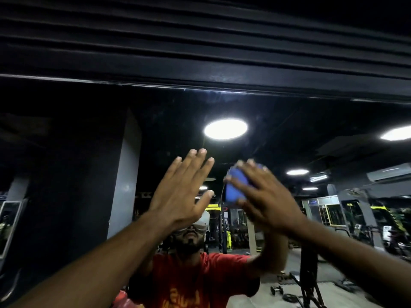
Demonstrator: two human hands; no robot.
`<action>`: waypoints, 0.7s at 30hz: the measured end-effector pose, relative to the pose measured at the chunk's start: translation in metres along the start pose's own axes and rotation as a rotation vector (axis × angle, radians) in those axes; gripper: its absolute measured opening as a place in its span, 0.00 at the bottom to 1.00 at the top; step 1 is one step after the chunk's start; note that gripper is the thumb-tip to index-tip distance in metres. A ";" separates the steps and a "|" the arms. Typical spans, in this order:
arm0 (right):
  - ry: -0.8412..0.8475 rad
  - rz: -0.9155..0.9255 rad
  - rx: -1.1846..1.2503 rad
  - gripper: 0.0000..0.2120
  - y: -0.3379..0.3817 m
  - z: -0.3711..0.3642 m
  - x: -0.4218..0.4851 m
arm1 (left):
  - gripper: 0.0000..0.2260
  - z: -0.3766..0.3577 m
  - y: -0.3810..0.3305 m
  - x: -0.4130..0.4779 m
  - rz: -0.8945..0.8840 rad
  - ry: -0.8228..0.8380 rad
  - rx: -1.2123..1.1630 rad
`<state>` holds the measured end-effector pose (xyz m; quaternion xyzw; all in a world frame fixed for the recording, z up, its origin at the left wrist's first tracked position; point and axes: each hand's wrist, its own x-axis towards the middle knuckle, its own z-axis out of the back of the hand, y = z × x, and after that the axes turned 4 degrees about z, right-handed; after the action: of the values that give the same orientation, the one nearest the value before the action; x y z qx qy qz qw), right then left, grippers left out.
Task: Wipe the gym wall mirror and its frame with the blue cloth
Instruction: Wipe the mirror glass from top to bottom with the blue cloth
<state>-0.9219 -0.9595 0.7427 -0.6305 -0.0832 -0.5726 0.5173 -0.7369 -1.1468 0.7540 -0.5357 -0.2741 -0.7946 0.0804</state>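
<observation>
Here both hands are raised against the gym wall mirror (66, 141), high on the glass and not far under the black frame (200, 83) that runs across its top edge. The left hand (182, 192) is wide and flat, fingers straight and close together, holding nothing. The right hand (264, 201) is just beside it, fingers spread over the folded blue cloth (235, 185) and pressing it to the glass (this hand is blurred, so the exact lie of the thumb cannot be told). The cloth shows between and past the fingers on the hand's left side. In the mirror are the person's reflection in a red shirt (195, 281), round ceiling lights (225, 129), and gym machines (311, 274) low on the right.
</observation>
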 end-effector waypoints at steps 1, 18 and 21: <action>-0.035 -0.129 0.023 0.27 -0.019 0.006 0.017 | 0.35 -0.004 -0.011 0.006 0.004 0.011 0.002; 0.064 0.093 -0.039 0.27 -0.050 0.007 -0.075 | 0.34 -0.024 -0.076 0.025 -0.038 -0.032 0.001; -0.017 -0.262 0.044 0.28 -0.108 0.022 -0.039 | 0.35 -0.031 -0.098 0.035 -0.024 0.015 0.012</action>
<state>-0.9962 -0.8749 0.7756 -0.6075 -0.1818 -0.6282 0.4509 -0.8176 -1.0754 0.7424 -0.5260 -0.2845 -0.7978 0.0763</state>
